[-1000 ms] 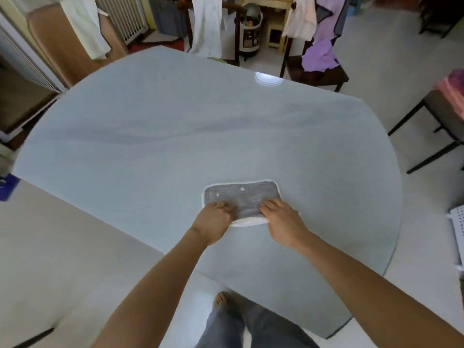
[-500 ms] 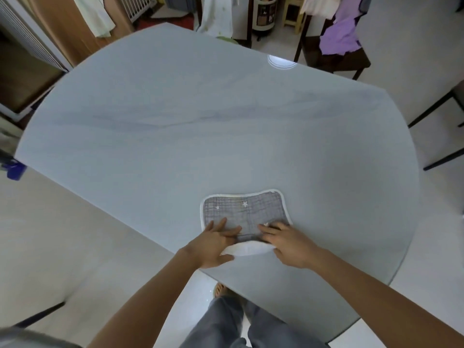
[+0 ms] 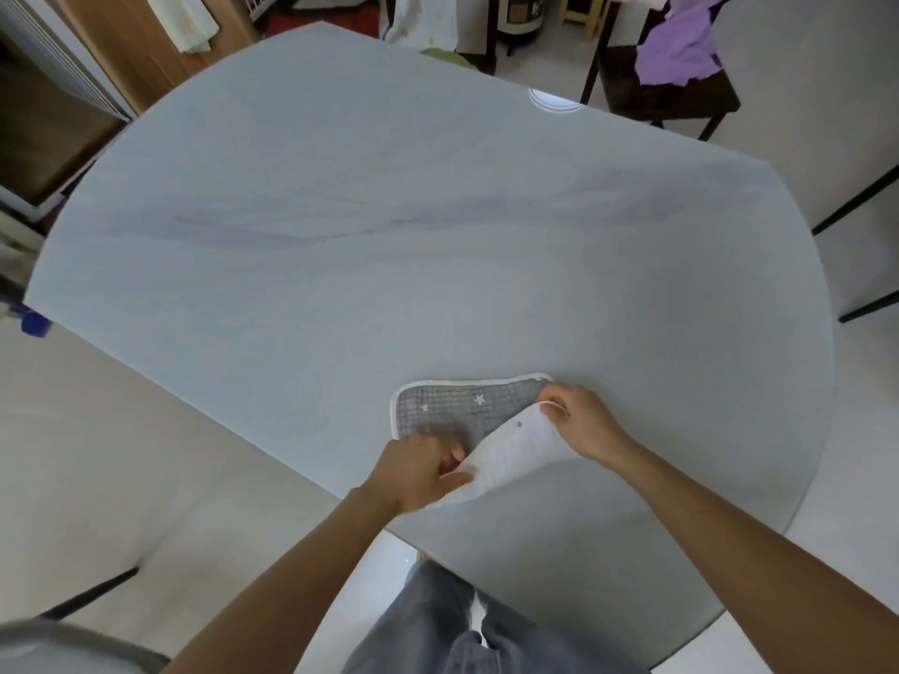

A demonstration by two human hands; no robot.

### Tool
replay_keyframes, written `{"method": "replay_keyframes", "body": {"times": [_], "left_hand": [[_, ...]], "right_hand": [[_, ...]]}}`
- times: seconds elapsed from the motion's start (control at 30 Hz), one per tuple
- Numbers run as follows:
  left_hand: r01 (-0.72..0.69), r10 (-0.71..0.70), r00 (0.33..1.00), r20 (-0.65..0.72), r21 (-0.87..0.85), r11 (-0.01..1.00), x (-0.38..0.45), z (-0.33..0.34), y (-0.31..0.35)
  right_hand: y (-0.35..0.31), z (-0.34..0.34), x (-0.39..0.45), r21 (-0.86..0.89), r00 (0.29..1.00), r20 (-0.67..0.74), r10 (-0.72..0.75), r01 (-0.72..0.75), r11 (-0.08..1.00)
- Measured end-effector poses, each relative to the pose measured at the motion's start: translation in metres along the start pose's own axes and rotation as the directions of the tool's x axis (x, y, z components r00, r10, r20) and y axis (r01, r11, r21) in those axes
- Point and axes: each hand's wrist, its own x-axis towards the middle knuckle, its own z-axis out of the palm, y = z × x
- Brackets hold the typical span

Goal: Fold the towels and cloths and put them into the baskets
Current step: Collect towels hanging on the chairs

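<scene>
2 hands at work in the head view, both on 1 cloth (image 3: 452, 411) near the table's (image 3: 389, 265) near edge. Grey, star-dotted face up on the flat part; white underside showing on the lifted near flap. Left hand (image 3: 413, 471) pinching the flap's near-left end, thumb under, fingers curled over. Right hand (image 3: 581, 423) pinching the flap's far-right corner between thumb and fingers, close to the cloth's right end. Held at 2 ends like this, probably to keep the flap taut and carry it over the grey part for a clean fold. No basket in view. More cloths draped on chairs beyond the table, among them a purple cloth (image 3: 681, 41), likely waiting.
</scene>
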Motion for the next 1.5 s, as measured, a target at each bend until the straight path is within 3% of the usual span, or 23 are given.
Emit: {"method": "replay_keyframes", "body": {"times": [0.17,0.27,0.57,0.67,0.8,0.9,1.0,1.1,1.2,1.37,1.5], "left_hand": [[0.111,-0.146,0.962,-0.230,-0.158,0.981,0.008,-0.006,-0.010],[0.133,-0.174,0.922,-0.347,-0.138,0.981,0.024,-0.022,-0.012],[0.324,-0.305,0.896,-0.323,0.008,0.946,0.060,-0.021,-0.015],[0.350,-0.277,0.881,-0.384,0.133,0.927,0.062,-0.010,-0.015],[0.200,-0.031,0.838,-0.545,0.252,0.947,0.062,0.007,-0.016],[-0.070,0.212,0.838,-0.503,0.286,0.956,0.061,0.019,-0.008],[-0.215,0.325,0.898,-0.297,0.349,0.912,0.062,0.034,-0.006],[-0.222,0.294,0.941,-0.170,0.347,0.911,0.064,0.049,-0.011],[-0.229,0.291,0.945,-0.146,0.338,0.913,0.065,0.054,-0.015],[-0.281,0.340,0.934,-0.113,0.358,0.890,0.070,0.050,-0.018],[-0.292,0.353,0.928,-0.121,0.355,0.888,0.073,0.054,-0.022]], "right_hand": [[0.004,0.010,-0.001,0.119,0.970,-0.208,0.123,-0.100,0.988],[0.000,0.012,0.003,0.094,0.947,-0.268,0.177,-0.157,0.983],[-0.009,0.019,0.023,-0.076,0.939,-0.335,0.078,-0.110,0.991],[-0.010,0.018,0.028,-0.083,0.945,-0.323,0.052,-0.083,0.993],[-0.009,0.017,0.035,-0.109,0.956,-0.289,0.039,-0.074,0.991],[-0.007,0.018,0.037,-0.109,0.960,-0.278,0.043,-0.076,0.991],[-0.008,0.020,0.037,-0.068,0.956,-0.271,0.115,-0.138,0.988],[-0.010,0.017,0.037,0.028,0.935,-0.227,0.273,-0.274,0.961],[-0.005,0.014,0.037,0.070,0.919,-0.150,0.365,-0.358,0.931],[0.004,0.012,0.029,0.303,0.938,-0.067,0.339,-0.304,0.903],[0.008,0.013,0.023,0.376,0.940,-0.193,0.282,-0.195,0.906]]}}
